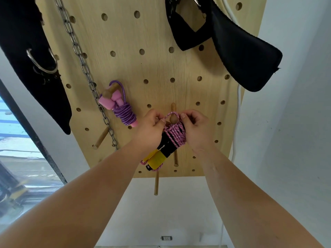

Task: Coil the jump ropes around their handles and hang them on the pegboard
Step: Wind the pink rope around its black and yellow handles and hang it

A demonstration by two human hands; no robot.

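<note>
A pink braided jump rope (174, 134) is coiled around black and yellow handles (162, 154) in front of the wooden pegboard (157, 65). Its top loop lies around the end of a wooden peg (173, 119). My left hand (152, 129) pinches the loop on its left side. My right hand (194, 128) pinches the loop on its right side. A purple jump rope with pink handles (119, 106) hangs coiled from another peg (111, 90) further left.
A metal chain (86, 72) hangs down the board's left side. Black padded straps (238, 51) hang top right and a black strap with a metal ring (35, 59) top left. Bare pegs (102, 138) stick out low on the board. A white cable (238, 111) runs down the right edge.
</note>
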